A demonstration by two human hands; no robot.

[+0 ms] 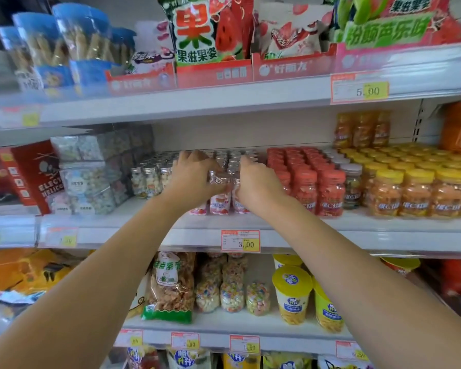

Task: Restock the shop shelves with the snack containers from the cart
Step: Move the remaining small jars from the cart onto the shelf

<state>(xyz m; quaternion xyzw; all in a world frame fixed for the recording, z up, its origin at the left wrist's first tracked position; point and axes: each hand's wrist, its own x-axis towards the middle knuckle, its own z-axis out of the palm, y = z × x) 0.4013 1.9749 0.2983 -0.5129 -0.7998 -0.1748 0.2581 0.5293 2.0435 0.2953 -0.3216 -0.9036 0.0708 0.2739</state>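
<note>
Where the white metal shelf (133, 225) crosses the middle of the frame, small clear round bottles (220, 203) with ribbed silver screw caps and glossy pink labels stand packed in tight rows near its front edge, at the centre. The left hand (194, 177) reaches in from the lower left with its fingers bent over the silver caps and its thumb against the side of the cluster, gripping the bottles. The right hand (256, 182) comes in from the lower right and curls round the same cluster from the other side, so the front bottles sit pinched between both hands. Just right of them stand red-capped clear jars (330, 193) with red contents, then yellow-capped jars (415, 195) filled with orange pieces. To the left are more silver-capped bottles of pale sweets (152, 182) and stacked clear rectangular boxes (88, 182) of pastel candy. A red-and-yellow price tag (240, 241) reading 3.00 is clipped to the shelf's edge strip below the hands. On the shelf beneath, lower centre, stand yellow-lidded tubs (292, 294) beside a crinkly clear bag (171, 286).
</note>
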